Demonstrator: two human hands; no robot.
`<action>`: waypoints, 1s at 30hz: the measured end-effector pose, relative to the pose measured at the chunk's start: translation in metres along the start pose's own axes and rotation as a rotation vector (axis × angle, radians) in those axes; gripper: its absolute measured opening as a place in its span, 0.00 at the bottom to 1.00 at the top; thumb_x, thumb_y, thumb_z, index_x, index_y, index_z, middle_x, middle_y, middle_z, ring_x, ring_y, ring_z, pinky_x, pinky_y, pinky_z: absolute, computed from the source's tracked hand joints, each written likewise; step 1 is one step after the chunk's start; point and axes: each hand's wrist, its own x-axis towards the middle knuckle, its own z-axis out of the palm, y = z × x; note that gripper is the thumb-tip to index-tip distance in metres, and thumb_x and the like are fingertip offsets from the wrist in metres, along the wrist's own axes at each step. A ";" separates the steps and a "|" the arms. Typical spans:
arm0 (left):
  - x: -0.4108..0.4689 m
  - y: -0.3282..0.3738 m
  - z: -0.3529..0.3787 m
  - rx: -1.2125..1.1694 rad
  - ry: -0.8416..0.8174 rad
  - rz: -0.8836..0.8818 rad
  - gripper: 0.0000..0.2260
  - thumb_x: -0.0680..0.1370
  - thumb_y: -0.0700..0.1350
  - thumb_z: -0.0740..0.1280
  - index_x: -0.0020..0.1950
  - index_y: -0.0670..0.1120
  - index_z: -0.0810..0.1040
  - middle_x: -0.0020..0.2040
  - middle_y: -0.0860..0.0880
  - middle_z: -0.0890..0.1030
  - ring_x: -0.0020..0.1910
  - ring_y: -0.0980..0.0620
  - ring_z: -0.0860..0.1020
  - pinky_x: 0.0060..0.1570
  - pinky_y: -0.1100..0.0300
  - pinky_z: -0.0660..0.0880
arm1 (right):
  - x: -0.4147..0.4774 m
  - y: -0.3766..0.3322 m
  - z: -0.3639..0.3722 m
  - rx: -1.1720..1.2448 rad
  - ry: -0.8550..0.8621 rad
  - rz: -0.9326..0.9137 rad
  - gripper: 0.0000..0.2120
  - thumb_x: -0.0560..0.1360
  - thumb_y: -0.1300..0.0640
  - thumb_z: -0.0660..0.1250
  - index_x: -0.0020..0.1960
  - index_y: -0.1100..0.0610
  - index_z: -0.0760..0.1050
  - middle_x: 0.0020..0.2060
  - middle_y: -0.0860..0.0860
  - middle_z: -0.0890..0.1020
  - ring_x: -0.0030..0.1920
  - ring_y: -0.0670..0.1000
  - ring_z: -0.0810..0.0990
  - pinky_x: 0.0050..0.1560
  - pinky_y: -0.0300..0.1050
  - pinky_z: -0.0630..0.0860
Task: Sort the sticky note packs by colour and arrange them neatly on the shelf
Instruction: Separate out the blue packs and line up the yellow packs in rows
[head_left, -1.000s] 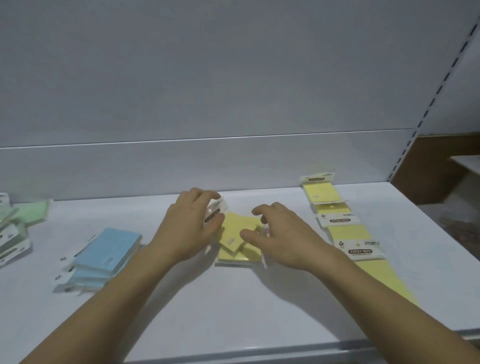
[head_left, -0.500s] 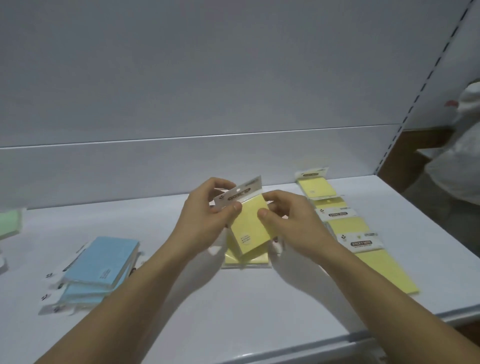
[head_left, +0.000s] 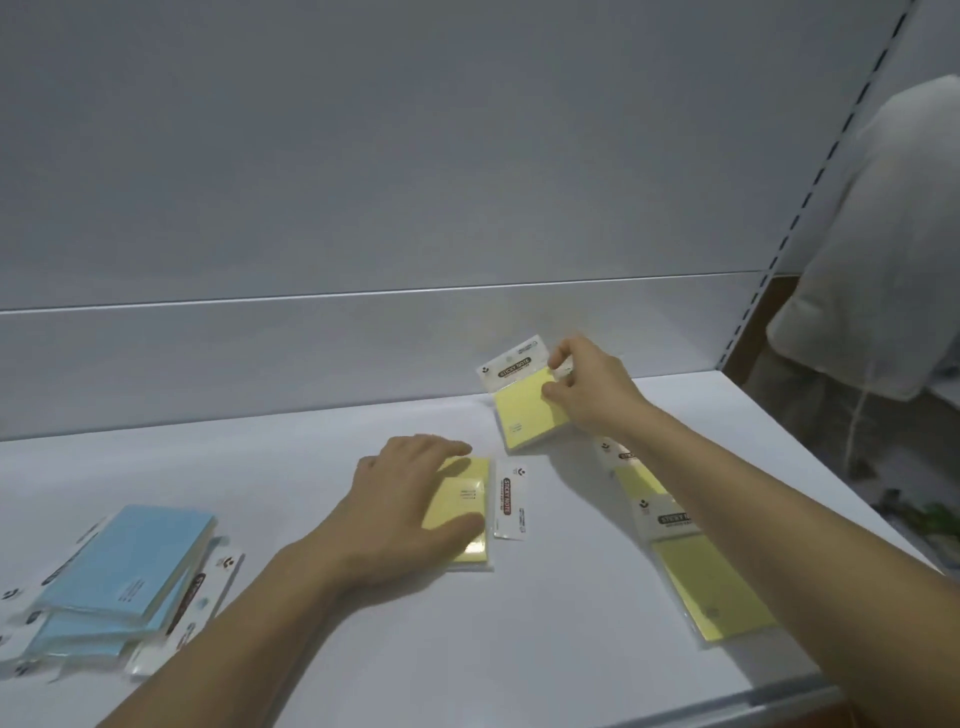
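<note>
Nearest me, at the left edge of the shelf (head_left: 519, 649), lies a loose heap of blue packs (head_left: 124, 566), their white header cards splayed out at odd angles, not squared up yet. On my right, partly under my forearm, a row of yellow packs (head_left: 709, 592) runs away from me, overlapping like tiles; I can make out 2 header cards in it and cannot tell how many packs lie further back. In the middle my left hand (head_left: 410, 512) lies flat with fingers spread on a small yellow stack (head_left: 467, 514), pressing it down rather than gripping it, its header card pointing right. Furthest off, my right hand (head_left: 592, 389) pinches 1 yellow pack (head_left: 527, 410) at its right edge, thumb below and fingers over the top corner by the card; the pack is tilted and I cannot tell whether its lower corner touches the shelf

I judge these packs light and fairly stiff, a block of paper in a glossy sleeve that looks slippery, so stacked ones will likely slide. The thin header card would bend, so I would take hold across the paper block itself, at 2 opposite edges, and lay each one down flat
</note>
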 end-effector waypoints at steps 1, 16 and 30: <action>-0.002 0.000 -0.002 0.028 -0.053 0.018 0.33 0.71 0.68 0.63 0.75 0.63 0.60 0.68 0.69 0.62 0.70 0.70 0.54 0.73 0.51 0.58 | 0.007 0.001 0.003 -0.049 -0.022 -0.004 0.08 0.77 0.58 0.69 0.54 0.52 0.72 0.51 0.54 0.80 0.44 0.53 0.77 0.33 0.44 0.67; -0.009 -0.017 -0.023 -0.068 0.045 -0.037 0.33 0.61 0.64 0.77 0.64 0.66 0.70 0.62 0.69 0.74 0.60 0.67 0.73 0.53 0.64 0.76 | 0.010 0.003 0.016 -0.621 0.017 -0.262 0.09 0.79 0.55 0.64 0.57 0.57 0.76 0.53 0.56 0.81 0.52 0.60 0.79 0.46 0.50 0.77; -0.001 -0.047 -0.041 -0.241 0.498 -0.285 0.30 0.67 0.73 0.62 0.64 0.60 0.72 0.50 0.57 0.81 0.48 0.58 0.80 0.45 0.56 0.76 | -0.083 -0.026 0.052 -0.552 -0.397 -0.542 0.27 0.73 0.38 0.68 0.67 0.50 0.70 0.60 0.48 0.78 0.61 0.55 0.68 0.61 0.57 0.69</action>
